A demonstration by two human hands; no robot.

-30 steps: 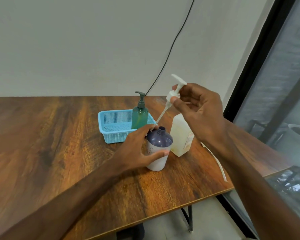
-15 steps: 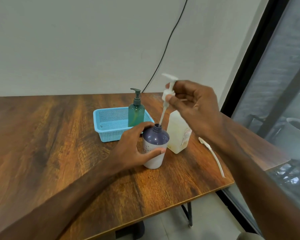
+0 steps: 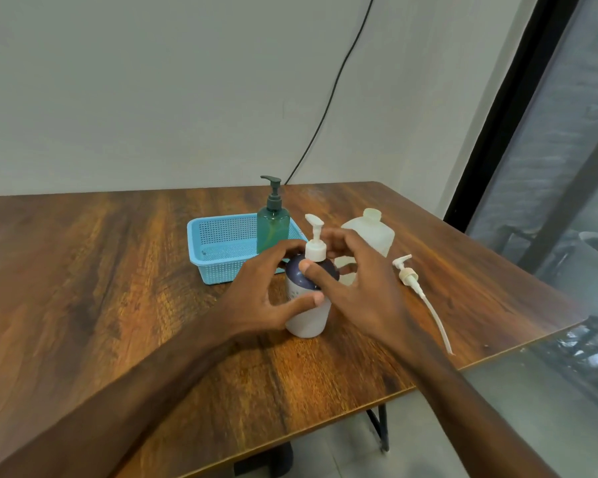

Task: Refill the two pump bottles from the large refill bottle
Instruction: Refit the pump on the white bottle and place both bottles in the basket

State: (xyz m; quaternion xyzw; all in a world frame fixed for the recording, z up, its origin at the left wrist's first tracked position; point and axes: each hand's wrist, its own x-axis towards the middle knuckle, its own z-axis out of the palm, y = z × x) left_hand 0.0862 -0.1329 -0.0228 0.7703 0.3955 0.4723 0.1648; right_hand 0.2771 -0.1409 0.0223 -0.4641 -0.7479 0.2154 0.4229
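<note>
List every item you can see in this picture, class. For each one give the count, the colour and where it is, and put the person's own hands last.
table: 1, brown wood, fills the lower view.
basket: 1, light blue, mid table.
green pump bottle: 1, green with dark pump, at the basket's right end.
purple bottle: 1, purple top and white body, white pump on its neck, in front of the basket.
refill bottle: 1, cloudy white, open neck, behind the right hand.
loose pump: 1, white, lying on the table at right.
cable: 1, black, on the wall.
left hand: 1, around the purple bottle.
right hand: 1, at the pump collar.
</note>
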